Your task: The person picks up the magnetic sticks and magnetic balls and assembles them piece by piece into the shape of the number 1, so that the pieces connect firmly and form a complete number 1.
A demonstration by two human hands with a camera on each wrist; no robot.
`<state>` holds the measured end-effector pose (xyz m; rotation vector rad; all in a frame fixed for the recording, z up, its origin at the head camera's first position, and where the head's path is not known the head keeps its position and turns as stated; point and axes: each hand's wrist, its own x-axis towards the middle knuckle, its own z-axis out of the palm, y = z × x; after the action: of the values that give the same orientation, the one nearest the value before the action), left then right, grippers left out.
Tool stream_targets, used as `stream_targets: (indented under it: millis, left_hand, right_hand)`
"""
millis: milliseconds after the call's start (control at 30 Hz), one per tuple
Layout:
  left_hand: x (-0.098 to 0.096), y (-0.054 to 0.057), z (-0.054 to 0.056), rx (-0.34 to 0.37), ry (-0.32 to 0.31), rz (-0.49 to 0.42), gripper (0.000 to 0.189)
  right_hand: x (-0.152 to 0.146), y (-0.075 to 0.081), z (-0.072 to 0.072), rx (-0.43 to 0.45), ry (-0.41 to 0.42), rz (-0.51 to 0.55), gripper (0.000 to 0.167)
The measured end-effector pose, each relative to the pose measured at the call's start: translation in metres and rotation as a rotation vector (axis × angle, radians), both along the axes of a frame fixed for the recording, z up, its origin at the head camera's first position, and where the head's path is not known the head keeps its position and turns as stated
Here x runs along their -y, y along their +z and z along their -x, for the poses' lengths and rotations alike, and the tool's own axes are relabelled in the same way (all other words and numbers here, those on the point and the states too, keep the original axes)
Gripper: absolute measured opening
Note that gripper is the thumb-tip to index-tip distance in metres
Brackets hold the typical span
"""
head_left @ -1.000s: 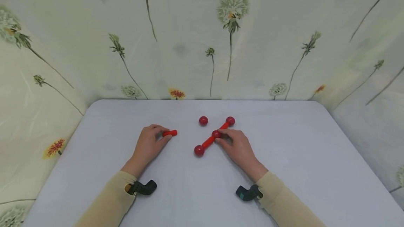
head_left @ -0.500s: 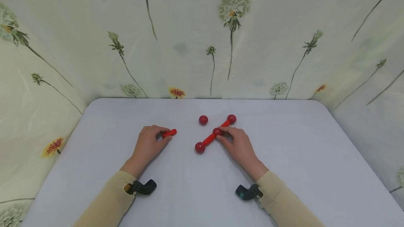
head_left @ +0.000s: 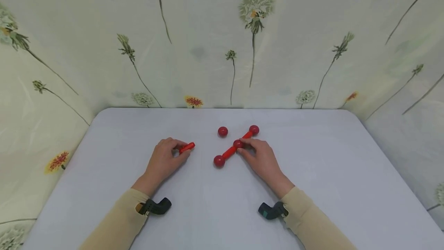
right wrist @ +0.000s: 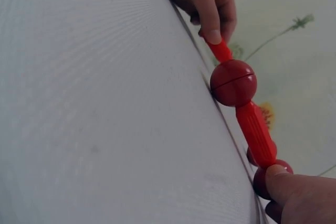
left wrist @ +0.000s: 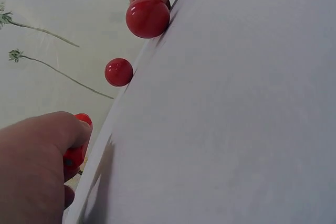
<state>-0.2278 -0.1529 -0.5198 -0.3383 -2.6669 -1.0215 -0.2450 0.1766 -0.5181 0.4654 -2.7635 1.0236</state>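
My left hand (head_left: 165,160) pinches a short red rod (head_left: 187,147) between thumb and fingers, its free end angled up to the right. In the left wrist view the thumb covers part of that rod (left wrist: 74,157). A chain of three dark red balls joined by two red rods lies diagonally at the middle. The thumb and fingers of my right hand (head_left: 262,160) grip its middle ball (head_left: 237,144). The near ball (head_left: 219,161) and far ball (head_left: 254,129) sit at the chain's ends. In the right wrist view, a ridged rod (right wrist: 256,134) joins the near ball to the gripped one.
A loose dark red ball (head_left: 222,131) lies behind the chain, left of its far end. The white table (head_left: 215,211) meets a flower-printed cloth backdrop (head_left: 208,49) at its back edge. Each wrist carries a black camera mount, the left one (head_left: 157,206) resting low over the table.
The rod in my left hand has tilted, its free end swinging away from me. The chain has shifted very slightly away with my right hand still on its middle ball.
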Motion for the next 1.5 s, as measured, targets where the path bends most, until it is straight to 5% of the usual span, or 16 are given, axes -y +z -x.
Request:
stream_targets:
  millis: [400,1500]
  left_hand:
    - [-0.013,0.003,-0.011,0.024,-0.050,-0.086,0.019]
    - [-0.041,0.001,-0.036,0.051,-0.134,-0.051,0.017]
  right_hand:
    - [0.000,0.001,0.000,0.002,-0.003,-0.001,0.041]
    - [0.000,0.000,-0.001,0.001,-0.005,-0.006,0.041]
